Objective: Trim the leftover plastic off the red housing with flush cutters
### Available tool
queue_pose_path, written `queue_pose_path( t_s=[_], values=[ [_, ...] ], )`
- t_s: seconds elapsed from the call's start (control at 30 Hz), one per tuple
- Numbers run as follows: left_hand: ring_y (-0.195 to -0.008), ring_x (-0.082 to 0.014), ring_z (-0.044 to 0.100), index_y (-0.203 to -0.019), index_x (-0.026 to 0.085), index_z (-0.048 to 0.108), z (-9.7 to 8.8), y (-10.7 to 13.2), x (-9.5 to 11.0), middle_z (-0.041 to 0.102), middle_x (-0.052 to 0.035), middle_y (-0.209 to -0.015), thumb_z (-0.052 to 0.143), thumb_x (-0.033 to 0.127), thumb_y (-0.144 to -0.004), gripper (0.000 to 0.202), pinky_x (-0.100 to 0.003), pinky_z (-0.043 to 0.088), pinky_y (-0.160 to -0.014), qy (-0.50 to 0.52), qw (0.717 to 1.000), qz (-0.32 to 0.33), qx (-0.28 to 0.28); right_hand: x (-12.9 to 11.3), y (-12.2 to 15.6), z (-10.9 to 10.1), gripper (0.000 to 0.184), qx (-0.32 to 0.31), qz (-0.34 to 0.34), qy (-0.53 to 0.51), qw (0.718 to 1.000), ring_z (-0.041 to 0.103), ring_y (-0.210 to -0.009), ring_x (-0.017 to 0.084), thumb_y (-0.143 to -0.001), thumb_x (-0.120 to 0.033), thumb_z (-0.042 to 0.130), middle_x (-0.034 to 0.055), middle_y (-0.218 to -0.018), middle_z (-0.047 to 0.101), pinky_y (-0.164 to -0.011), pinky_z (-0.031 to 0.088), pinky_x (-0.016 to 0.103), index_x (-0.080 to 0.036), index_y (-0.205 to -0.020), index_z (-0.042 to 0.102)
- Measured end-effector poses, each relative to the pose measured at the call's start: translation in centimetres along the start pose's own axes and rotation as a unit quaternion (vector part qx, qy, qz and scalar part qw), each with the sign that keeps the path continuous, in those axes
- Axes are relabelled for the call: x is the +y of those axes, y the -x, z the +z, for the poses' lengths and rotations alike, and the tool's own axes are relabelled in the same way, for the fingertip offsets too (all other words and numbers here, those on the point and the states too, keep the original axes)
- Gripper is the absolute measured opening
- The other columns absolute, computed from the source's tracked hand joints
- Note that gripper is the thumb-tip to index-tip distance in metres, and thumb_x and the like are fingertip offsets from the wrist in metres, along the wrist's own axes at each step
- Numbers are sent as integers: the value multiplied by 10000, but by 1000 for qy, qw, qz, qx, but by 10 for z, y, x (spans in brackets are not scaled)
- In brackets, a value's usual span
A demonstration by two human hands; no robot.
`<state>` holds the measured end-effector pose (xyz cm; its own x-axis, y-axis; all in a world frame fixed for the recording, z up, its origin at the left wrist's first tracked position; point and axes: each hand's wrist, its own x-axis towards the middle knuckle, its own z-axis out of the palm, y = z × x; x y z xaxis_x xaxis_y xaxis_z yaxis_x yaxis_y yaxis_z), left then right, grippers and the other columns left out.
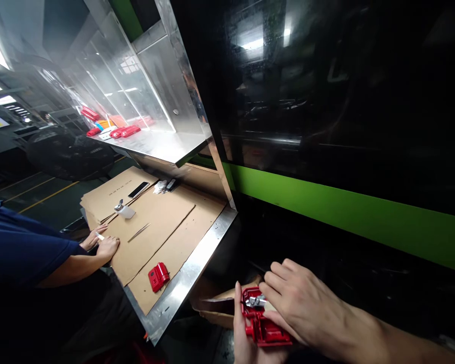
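Red casing (271, 336), one, between two hands (298, 296)

Your left hand (244, 346) low in frame, right of centre: cupped, one digit pointing up. Your right hand (299, 297) farther right, back toward camera, fingers bent, bunched close together. Right forearm (387, 337) bare, slanting toward lower right corner.

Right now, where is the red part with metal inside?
In the head view, the red part sits low, right of centre, in the left hand, partly covered by the right hand, right of the bench edge.
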<state>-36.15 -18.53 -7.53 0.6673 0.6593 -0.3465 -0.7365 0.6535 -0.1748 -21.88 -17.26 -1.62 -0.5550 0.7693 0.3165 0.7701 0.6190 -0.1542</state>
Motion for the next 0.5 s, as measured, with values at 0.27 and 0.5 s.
queue_pose_path(
  t_s=[0.27,0.5],
  values=[
    [-890,-248,653,-875,151,733,3,5,7,669,-51,-844,840,535,-728,425,-362,476,-972,-128,988,58,63,-13,-1,3,198,52,184,-349,917,529,-861,185,-843,-313,669,27,-958,614,-771,439,344,-192,-963,570],
    [-700,-142,575,-798,149,700,19,7,-11,587,7,-792,905,477,-656,412,-290,502,-886,-118,984,111,78,-29,-4,18,104,126,156,-408,891,530,-759,159,-833,-142,499,20,-830,623,-678,425,293,-191,-879,579]
  ],
)
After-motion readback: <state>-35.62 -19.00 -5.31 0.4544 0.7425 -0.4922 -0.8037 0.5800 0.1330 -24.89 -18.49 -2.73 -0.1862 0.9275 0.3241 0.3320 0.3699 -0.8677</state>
